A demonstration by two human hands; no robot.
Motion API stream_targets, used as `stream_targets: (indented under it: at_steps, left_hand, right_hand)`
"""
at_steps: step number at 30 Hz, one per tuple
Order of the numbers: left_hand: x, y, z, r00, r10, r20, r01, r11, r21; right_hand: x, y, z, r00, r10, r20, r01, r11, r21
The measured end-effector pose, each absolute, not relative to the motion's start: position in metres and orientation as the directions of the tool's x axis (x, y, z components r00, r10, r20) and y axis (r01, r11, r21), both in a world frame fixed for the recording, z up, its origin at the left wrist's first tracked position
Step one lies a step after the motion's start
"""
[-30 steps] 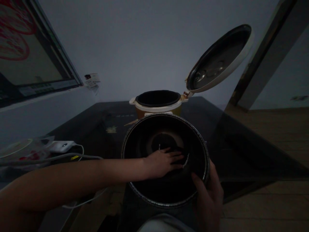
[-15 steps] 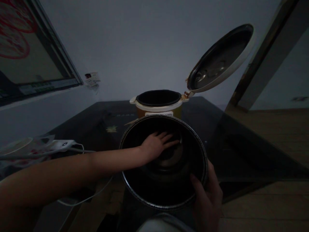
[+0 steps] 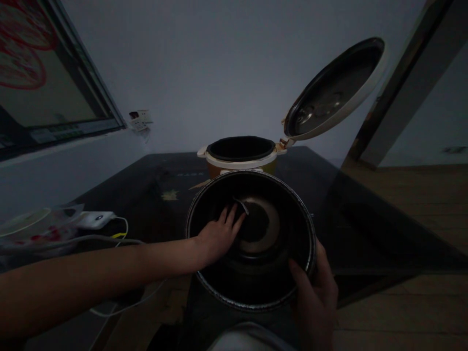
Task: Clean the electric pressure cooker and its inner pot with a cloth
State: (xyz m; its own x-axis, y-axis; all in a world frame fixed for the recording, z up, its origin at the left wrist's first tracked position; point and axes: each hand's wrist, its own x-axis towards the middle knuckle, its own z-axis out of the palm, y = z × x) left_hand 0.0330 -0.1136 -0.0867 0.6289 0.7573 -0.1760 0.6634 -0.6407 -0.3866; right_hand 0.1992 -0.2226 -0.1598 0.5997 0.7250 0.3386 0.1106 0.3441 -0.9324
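A round black inner pot (image 3: 252, 300) with a shiny rim is tilted toward me in front of a rice cooker (image 3: 241, 163). My right hand (image 3: 316, 282) grips its right side, thumb inside the rim and fingers round the outside. Inside the pot, my left hand (image 3: 219, 236) presses a dark cloth (image 3: 239, 207) against the wall, fingers extended. Only a thin pale edge of the cloth stands out; the rest blends with the dark pot. The cooker's lid (image 3: 336, 92) stands raised on its hinge at the right.
The cooker stands on a dark table (image 3: 347, 219) against the wall. At the left are a white power strip (image 3: 97, 219) with cables and a plastic-wrapped container (image 3: 32, 226). A wall socket (image 3: 139, 119) is near the window.
My left hand has moved left and slightly down inside the pot, the pale cloth edge moving with it. More of the pot's bottom shows. My right hand keeps its grip.
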Motion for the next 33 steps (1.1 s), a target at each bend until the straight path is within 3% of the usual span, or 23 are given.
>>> stream_targets:
  at_steps: [5,17,24,30,33]
  left_hand:
    - [0.025,-0.124,-0.091,0.662,0.716,-0.222,0.606,-0.685,-0.403]
    - [0.041,-0.100,-0.074,0.647,0.754,-0.110,0.638,-0.615,-0.462]
    - [0.047,-0.102,-0.088,0.802,0.589,-0.100,0.503,-0.756,-0.418]
    - [0.059,-0.086,-0.089,0.845,0.531,-0.062,0.462,-0.784,-0.415]
    - [0.058,-0.081,-0.097,0.916,0.387,-0.102,0.317,-0.857,-0.407]
  right_hand:
    - [0.199,-0.222,-0.157,0.599,0.715,0.362,0.140,0.351,-0.926]
    - [0.199,-0.223,-0.161,0.602,0.707,0.370,0.161,0.346,-0.924]
    - [0.198,-0.222,-0.160,0.604,0.718,0.346,0.128,0.341,-0.931]
    - [0.200,-0.221,-0.162,0.596,0.716,0.363,0.151,0.344,-0.927]
    - [0.201,-0.220,-0.164,0.597,0.714,0.366,0.129,0.364,-0.922]
